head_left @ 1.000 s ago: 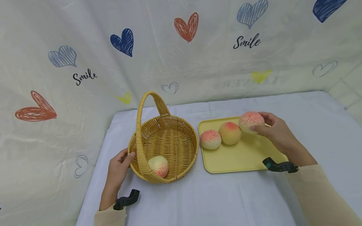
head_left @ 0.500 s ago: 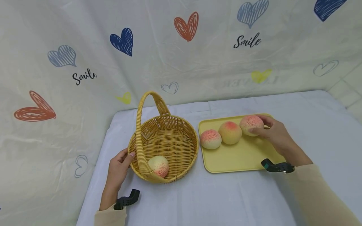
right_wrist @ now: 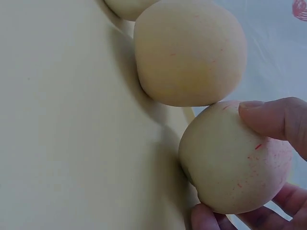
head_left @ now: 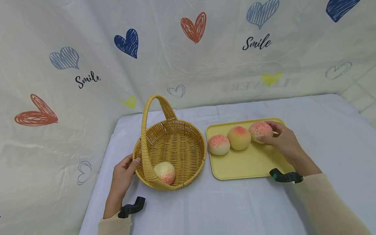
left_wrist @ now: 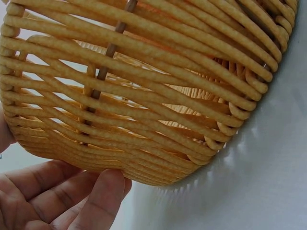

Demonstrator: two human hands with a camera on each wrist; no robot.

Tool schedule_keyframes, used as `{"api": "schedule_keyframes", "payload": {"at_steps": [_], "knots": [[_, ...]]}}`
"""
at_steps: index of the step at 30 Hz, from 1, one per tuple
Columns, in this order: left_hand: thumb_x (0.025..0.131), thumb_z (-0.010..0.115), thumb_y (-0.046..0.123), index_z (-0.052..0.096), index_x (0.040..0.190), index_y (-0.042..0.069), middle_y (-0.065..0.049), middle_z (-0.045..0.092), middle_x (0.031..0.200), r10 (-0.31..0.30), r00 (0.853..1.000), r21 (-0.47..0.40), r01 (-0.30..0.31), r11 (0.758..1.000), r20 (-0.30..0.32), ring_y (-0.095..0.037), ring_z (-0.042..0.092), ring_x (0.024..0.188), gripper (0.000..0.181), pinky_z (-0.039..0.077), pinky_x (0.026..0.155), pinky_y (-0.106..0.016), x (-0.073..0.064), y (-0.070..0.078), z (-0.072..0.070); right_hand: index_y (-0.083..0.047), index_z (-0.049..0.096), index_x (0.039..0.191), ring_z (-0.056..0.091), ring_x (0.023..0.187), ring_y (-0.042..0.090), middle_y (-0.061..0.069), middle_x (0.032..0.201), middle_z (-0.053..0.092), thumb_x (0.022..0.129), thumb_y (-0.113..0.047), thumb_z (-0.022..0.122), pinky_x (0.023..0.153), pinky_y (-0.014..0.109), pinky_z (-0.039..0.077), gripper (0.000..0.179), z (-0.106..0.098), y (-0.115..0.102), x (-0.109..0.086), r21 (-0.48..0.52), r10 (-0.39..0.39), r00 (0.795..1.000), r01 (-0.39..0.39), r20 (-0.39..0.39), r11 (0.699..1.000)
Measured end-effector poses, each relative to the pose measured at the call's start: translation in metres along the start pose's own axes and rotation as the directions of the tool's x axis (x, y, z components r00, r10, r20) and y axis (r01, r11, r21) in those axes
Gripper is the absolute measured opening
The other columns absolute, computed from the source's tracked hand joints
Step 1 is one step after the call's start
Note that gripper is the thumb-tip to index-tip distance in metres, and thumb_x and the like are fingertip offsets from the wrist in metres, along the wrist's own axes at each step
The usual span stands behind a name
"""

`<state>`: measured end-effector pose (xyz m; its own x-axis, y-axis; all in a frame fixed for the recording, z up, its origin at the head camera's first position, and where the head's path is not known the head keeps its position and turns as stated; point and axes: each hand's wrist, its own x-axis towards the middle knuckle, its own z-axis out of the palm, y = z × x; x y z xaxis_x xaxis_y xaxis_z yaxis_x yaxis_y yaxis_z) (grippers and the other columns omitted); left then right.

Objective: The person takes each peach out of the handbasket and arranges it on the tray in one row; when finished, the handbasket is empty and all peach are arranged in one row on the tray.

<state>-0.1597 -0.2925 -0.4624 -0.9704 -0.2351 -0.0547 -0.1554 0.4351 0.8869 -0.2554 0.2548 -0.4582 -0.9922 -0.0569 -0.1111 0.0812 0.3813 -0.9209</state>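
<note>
Pink-speckled, round cream peach [head_left: 260, 131], pinched by the right hand [head_left: 282, 141], had just sunk to the yellow rectangular tray [head_left: 246, 164], its placing seemingly nearly done; the left hand [head_left: 123, 174] pinched the round tan wicker basket [head_left: 183, 147].

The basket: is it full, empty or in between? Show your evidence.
In between: the basket holds one peach, and most of its woven bottom shows bare.

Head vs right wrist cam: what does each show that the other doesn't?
Head only: the basket, the left hand holding it, and the basket peach. Right wrist only: a lower fingertip against the held peach. Both: the right hand gripping that peach, the middle peach, the yellow tray, and the left tray peach, cut off in the wrist view.
</note>
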Motion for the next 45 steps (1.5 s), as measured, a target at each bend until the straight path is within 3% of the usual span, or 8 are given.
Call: {"api": "schedule_keyframes", "payload": {"at_steps": [11, 24, 45], "knots": [[0.107, 0.060, 0.039, 0.063, 0.141, 0.005, -0.016, 0.071, 0.126, -0.003, 1.000, 0.021, 0.003, 1.000, -0.004, -0.011, 0.067, 0.100, 0.048, 0.056, 0.080, -0.022, 0.0004, 0.0001, -0.0002, 0.002, 0.033, 0.157, 0.054, 0.102, -0.003, 0.013, 0.145, 0.044, 0.094, -0.016, 0.079, 0.080, 0.014, 0.050, 0.080, 0.0029, 0.0025, -0.0018, -0.031, 0.003, 1.000, -0.003, 0.009, 1.000], [0.107, 0.060, 0.040, 0.062, 0.142, 0.005, -0.016, 0.068, 0.133, -0.029, 1.000, 0.003, 0.029, 1.000, 0.009, -0.008, 0.067, 0.103, 0.050, 0.056, 0.082, -0.020, -0.0002, 0.0013, -0.0007, 0.001, 0.036, 0.157, 0.053, 0.102, -0.002, 0.017, 0.146, 0.046, 0.094, -0.020, 0.079, 0.079, 0.013, 0.050, 0.079, 0.0042, 0.0023, -0.0048, -0.065, -0.001, 1.000, 0.002, 0.005, 0.998], [0.107, 0.060, 0.035, 0.061, 0.142, 0.004, -0.015, 0.068, 0.134, -0.004, 1.000, -0.014, 0.004, 1.000, 0.009, -0.007, 0.067, 0.105, 0.047, 0.056, 0.083, -0.019, -0.0004, 0.0011, -0.0005, 0.001, 0.036, 0.158, 0.053, 0.100, -0.002, 0.019, 0.147, 0.047, 0.096, -0.022, 0.076, 0.076, 0.016, 0.051, 0.077, 0.0025, -0.0020, -0.0096, -0.091, -0.005, 1.000, 0.005, 0.001, 0.996]]}}
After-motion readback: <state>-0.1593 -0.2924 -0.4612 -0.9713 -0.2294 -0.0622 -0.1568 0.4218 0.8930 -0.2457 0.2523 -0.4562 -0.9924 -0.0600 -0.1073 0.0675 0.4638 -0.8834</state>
